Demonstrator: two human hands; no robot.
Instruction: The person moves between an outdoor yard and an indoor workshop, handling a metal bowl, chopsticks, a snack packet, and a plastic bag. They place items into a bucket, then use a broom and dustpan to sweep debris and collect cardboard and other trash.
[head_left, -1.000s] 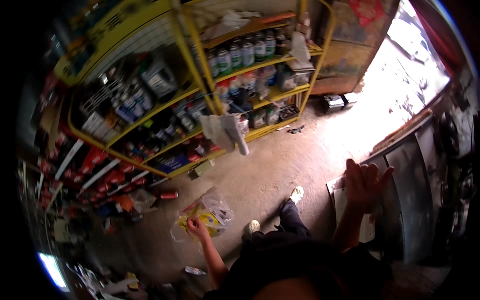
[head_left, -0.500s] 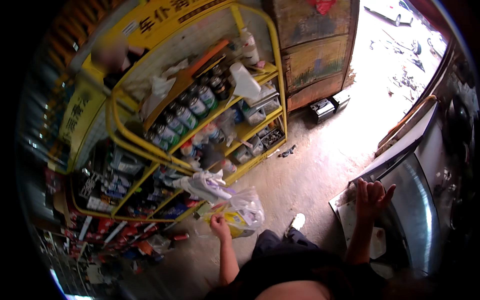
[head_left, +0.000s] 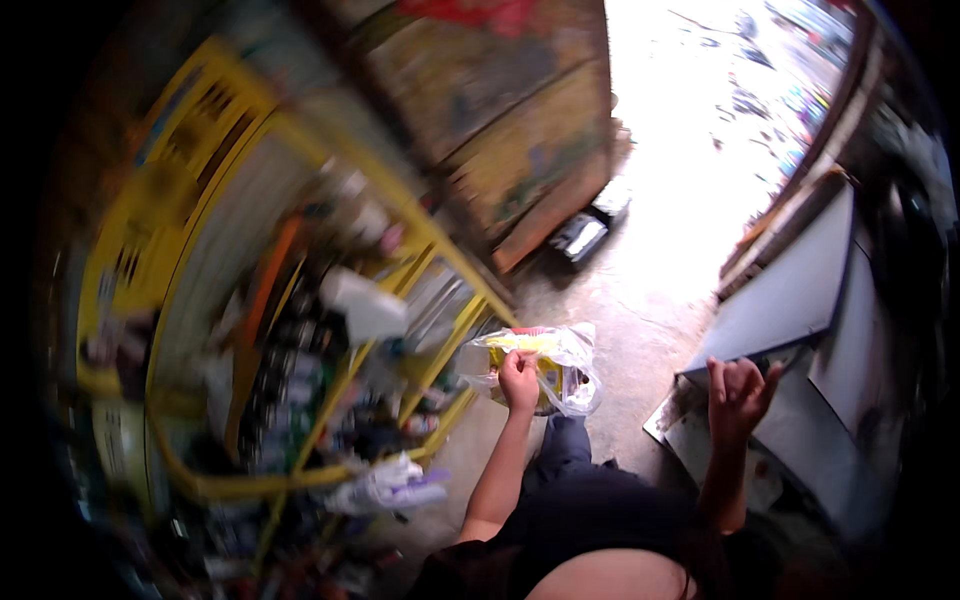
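By yel. shelf | L grip pinched on clr bag | R grip half-curled, empty | panels nr

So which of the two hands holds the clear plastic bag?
The left hand, pinching the clear plastic bag; the right hand, near the grey panel, shows nothing in it.

You were in a workshop, most likely a vehicle repair garage, with a concrete floor that ran out to a wide, glaring doorway. On your left stood a yellow metal shelving unit crowded with supplies, among them a motion-blurred row of cans, and white cloths hung at its edge. On your right leaned large grey sheet panels, shaped like car body parts. Ahead, a scuffed wooden board stood beside the opening, with a black-and-silver box near its foot.
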